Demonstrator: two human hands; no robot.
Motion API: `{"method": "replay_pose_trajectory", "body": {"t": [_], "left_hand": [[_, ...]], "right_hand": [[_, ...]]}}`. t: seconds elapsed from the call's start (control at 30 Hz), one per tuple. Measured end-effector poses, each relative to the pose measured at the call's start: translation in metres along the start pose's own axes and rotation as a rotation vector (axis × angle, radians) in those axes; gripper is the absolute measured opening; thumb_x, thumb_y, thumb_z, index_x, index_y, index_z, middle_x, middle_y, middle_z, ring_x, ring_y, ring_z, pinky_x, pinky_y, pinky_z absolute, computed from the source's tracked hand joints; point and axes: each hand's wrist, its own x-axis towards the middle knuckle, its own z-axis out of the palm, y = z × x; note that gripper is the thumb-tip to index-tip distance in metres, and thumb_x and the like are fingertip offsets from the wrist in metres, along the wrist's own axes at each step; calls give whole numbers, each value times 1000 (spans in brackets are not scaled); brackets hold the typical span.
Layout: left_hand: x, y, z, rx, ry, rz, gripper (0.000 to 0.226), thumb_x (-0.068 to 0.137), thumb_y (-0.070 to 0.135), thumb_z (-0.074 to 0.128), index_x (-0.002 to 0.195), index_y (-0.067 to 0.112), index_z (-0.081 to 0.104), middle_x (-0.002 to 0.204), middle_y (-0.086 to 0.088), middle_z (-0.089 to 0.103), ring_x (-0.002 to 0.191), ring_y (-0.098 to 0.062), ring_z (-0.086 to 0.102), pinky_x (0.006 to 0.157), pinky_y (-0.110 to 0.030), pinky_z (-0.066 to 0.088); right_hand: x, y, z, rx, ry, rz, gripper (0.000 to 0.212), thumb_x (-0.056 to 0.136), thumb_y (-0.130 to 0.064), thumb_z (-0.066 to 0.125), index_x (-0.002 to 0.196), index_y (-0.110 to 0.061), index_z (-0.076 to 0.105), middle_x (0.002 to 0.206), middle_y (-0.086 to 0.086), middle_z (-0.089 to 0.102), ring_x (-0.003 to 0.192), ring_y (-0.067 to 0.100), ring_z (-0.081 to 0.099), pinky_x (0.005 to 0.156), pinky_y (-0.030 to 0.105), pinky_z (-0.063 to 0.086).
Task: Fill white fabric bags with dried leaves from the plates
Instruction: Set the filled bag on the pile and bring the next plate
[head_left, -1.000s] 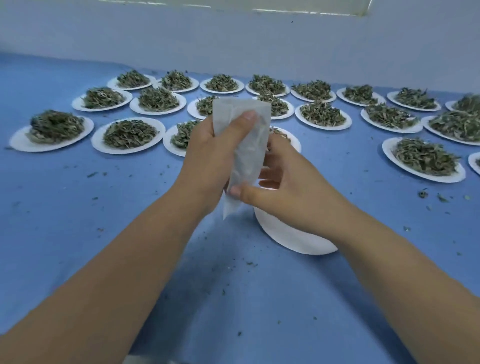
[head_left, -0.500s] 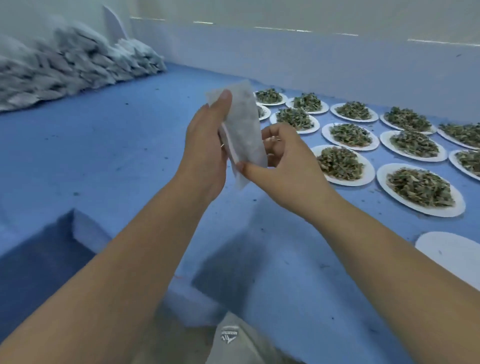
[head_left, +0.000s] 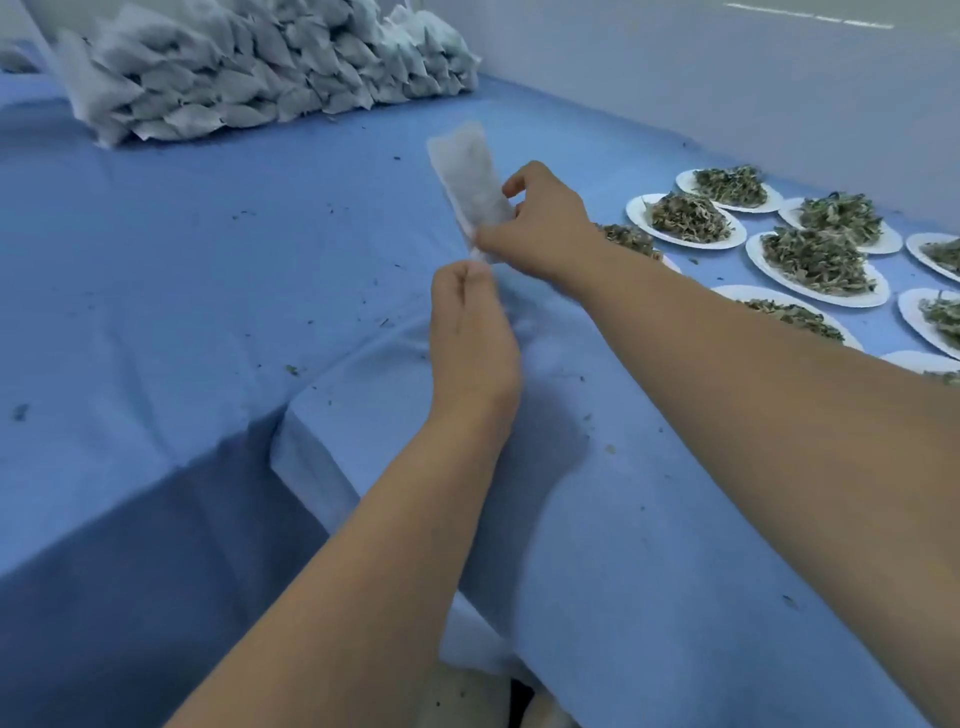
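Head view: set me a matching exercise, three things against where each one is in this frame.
Things:
1. single bag
2. pile of bags
3. plates of leaves

Places:
A. right side of the table
B. far left, against the wall
C. held between the left hand and right hand

Pairs: 1-C, 2-B, 3-A.

Single view, worn on the person's head. It looked forward and down, wide-angle, across the blue table (head_left: 208, 270) toward its far left corner, where filled bags (head_left: 249, 78) were stacked. The left hand (head_left: 470, 322), right hand (head_left: 545, 223) and held bag (head_left: 470, 182) sat close, mid-frame. Plates (head_left: 754, 252) lined the table's right side.
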Motion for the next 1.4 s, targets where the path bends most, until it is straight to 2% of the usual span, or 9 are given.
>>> {"method": "replay_pose_trajectory", "body": {"t": [0.07,0.17,0.47,0.67,0.77,0.9,1.07,1.23,1.4], "left_hand": [[-2,-6,0,57,7,52,16,101,37,42,101,30,57,79,34,59,67,19,53,68,-7,44],[-5,-5,-1,127,12,56,19,103,35,42,113,29,57,87,30,60,75,25,51,60,4,34],[-9,-2,0,173,-9,51,16,102,34,42,106,30,57,96,19,61,71,16,54,57,-1,36],[-15,2,4,334,-20,89,15,99,32,42,100,26,56,74,19,57,61,9,51,56,-14,36],[-31,-2,22,572,-180,207,18,102,35,38,109,26,53,78,9,57,70,1,56,63,-23,43],[-73,-8,66,643,-363,245,19,102,37,35,112,30,50,72,3,54,64,-16,53,52,-33,38],[-143,-13,136,594,-563,238,16,103,37,38,109,29,51,86,11,56,77,-3,53,58,-24,38],[-219,-26,207,443,-689,133,18,102,34,41,107,26,56,93,14,56,90,-9,55,68,-28,36],[-265,-41,263,409,-739,36,17,102,32,41,103,25,56,87,10,55,75,-4,51,58,-27,32]], "right_hand": [[14,1,13,-144,-37,-18,47,80,-24,71,120,-13,50,109,6,65,98,24,61,63,31,44],[21,1,23,-263,-79,-34,48,79,-25,72,119,-9,51,106,8,60,92,26,56,61,32,38],[-7,5,-7,-196,-40,-86,53,80,-36,76,123,-15,51,117,4,62,105,22,61,75,31,50],[-71,34,-80,-186,75,-64,45,83,-42,75,119,-23,57,114,-6,66,105,14,65,78,26,50],[-117,63,-130,-195,159,26,46,84,-46,76,120,-24,58,109,-8,66,101,15,67,78,33,57],[-174,99,-189,-220,230,144,44,83,-49,76,117,-28,59,110,-9,67,101,10,66,74,27,52],[-232,137,-240,-238,312,245,38,85,-47,75,113,-27,61,110,-7,69,105,13,66,93,35,54],[-289,179,-290,-213,439,298,34,86,-51,74,108,-27,63,104,-9,70,97,4,66,87,27,51],[-339,226,-336,-225,509,406,32,89,-49,71,108,-25,64,104,-7,70,96,9,67,89,31,52]]}}
